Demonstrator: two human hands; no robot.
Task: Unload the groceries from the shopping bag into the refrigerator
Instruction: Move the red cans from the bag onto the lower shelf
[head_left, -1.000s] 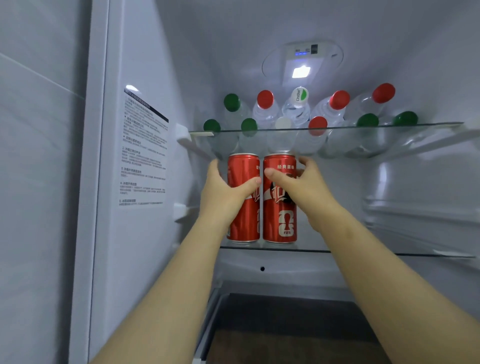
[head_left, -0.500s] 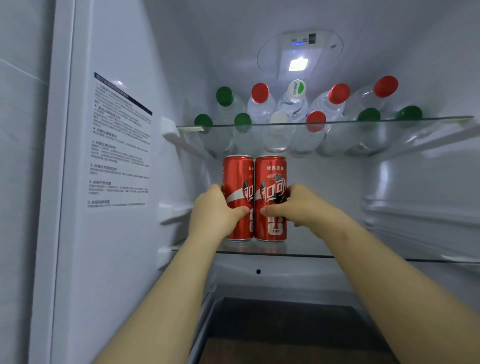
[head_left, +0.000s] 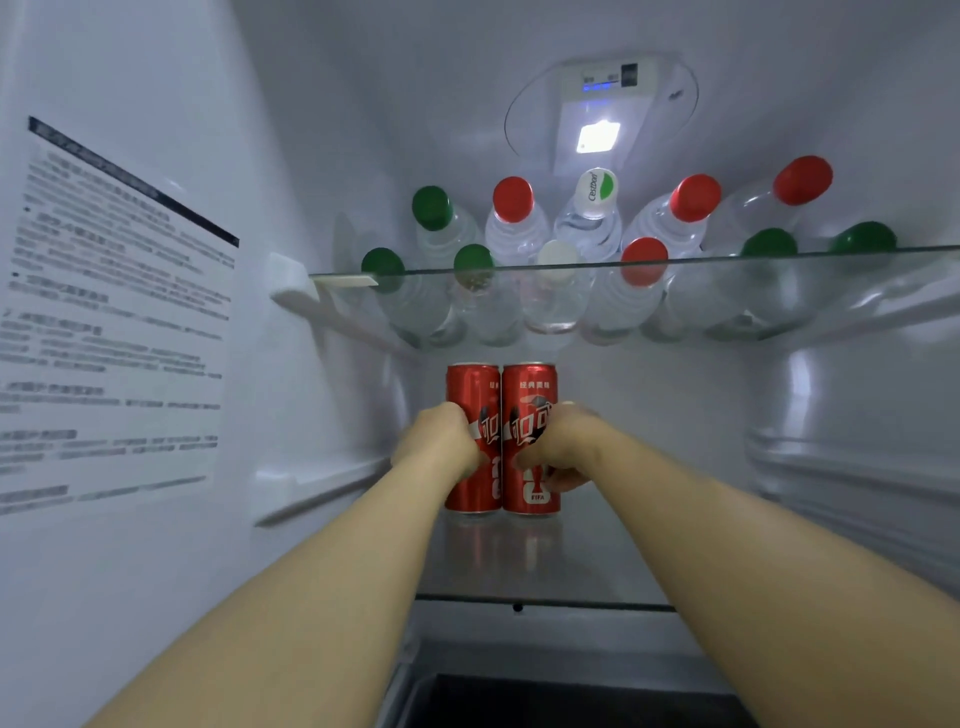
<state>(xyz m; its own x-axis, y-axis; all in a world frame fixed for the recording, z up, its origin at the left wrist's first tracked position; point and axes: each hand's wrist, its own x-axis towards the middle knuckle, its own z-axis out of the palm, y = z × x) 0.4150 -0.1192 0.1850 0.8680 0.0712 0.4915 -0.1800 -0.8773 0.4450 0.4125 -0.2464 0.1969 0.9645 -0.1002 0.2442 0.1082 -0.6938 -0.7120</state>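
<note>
The left grip (head_left: 436, 441) curls round the left tall red aluminium can (head_left: 472, 387), right grip (head_left: 563, 447) round the right red can (head_left: 530, 387); cans touch, upright on the glass shelf (head_left: 519, 564).

A count of what's in the fridge (head_left: 311, 130), kind by kind.
From where I stand I make it two red drink tins, the left can (head_left: 471, 387) and the right can (head_left: 530, 387), with two hands on them, the left hand (head_left: 436, 441) gripping one and the right hand (head_left: 563, 444) the other; eleven clear water bottles (head_left: 587, 228) in two rows, five behind and six in front, of which five have green caps (head_left: 431, 208), four red caps (head_left: 513, 199) and two white caps (head_left: 558, 260), one of them marked with a green patch; two glass shelves, the upper shelf (head_left: 701, 261) and the lower shelf (head_left: 545, 571); one lit lamp (head_left: 597, 137); one printed label (head_left: 114, 312).
</note>
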